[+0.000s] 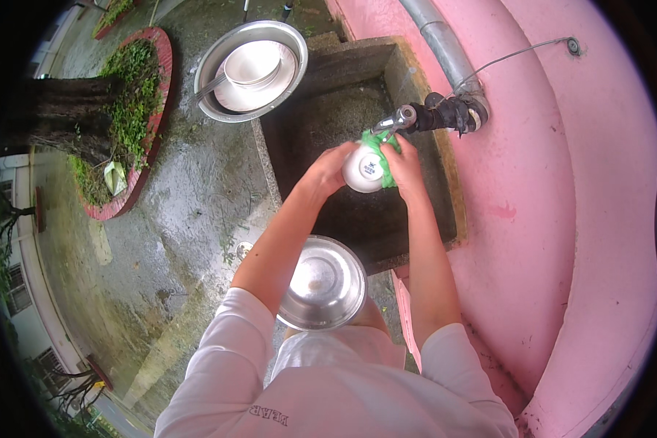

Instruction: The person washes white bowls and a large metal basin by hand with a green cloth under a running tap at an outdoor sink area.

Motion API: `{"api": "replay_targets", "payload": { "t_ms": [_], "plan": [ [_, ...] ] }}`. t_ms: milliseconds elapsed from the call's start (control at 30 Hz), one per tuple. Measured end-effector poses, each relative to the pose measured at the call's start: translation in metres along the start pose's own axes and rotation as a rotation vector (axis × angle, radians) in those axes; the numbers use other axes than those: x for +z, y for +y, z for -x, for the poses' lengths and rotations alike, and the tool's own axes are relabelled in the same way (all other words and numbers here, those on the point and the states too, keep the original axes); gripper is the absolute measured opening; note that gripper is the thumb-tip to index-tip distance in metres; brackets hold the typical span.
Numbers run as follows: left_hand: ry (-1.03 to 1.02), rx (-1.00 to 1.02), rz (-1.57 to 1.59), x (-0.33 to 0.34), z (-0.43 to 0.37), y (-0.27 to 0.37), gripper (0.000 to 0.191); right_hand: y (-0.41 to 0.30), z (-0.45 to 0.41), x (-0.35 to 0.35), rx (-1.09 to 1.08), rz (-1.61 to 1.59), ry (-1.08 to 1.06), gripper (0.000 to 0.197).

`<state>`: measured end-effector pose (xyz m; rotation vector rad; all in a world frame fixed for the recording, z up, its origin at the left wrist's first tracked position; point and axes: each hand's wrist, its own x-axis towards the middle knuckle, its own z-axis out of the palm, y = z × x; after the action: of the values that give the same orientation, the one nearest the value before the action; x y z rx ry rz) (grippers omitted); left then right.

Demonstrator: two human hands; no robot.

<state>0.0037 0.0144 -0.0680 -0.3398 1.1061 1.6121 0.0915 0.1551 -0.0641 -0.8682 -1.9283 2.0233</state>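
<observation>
Over the concrete sink (356, 98), my left hand (328, 168) grips a small white bowl (358, 172) by its left side. The bowl is turned so that its underside, with a foot ring and a blue printed mark, faces up. On its right side my right hand (405, 167) holds a green cloth (387, 176) against the rim. Just above both hands is a metal tap (395, 120), partly overlapping the cloth. Whether water runs from it I cannot tell.
A metal basin (203, 104) with stacked white bowls (253, 61), a plate and chopsticks rests at the sink's far-left corner. Another metal basin (323, 284) is at the near edge, by my legs. A pink wall (514, 219) with a grey pipe (438, 38) bounds the right; wet pavement (197, 219) lies left.
</observation>
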Motion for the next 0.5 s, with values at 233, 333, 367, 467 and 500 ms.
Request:
{"api": "replay_targets", "payload": {
  "t_ms": [233, 333, 367, 467, 500],
  "plan": [
    [0.377, -0.038, 0.393, 0.009, -0.036, -0.014, 0.025, 0.004, 0.015, 0.03, -0.208, -0.042, 0.237, 0.024],
    [0.36, -0.084, 0.842, 0.017, -0.033, -0.014, 0.037, 0.01, 0.034, 0.035, -0.245, 0.14, 0.265, 0.034],
    [0.36, -0.084, 0.844, 0.018, -0.034, -0.014, 0.037, 0.012, 0.041, 0.04, -0.323, 0.211, 0.307, 0.038],
    [0.393, -0.094, 0.826, 0.019, -0.033, -0.014, 0.042, 0.012, 0.06, 0.043, -0.468, 0.352, 0.301, 0.037],
    [0.394, -0.087, 0.828, 0.014, -0.036, -0.015, 0.042, 0.01, 0.065, 0.046, -0.542, 0.424, 0.298, 0.038]
  ]
}}
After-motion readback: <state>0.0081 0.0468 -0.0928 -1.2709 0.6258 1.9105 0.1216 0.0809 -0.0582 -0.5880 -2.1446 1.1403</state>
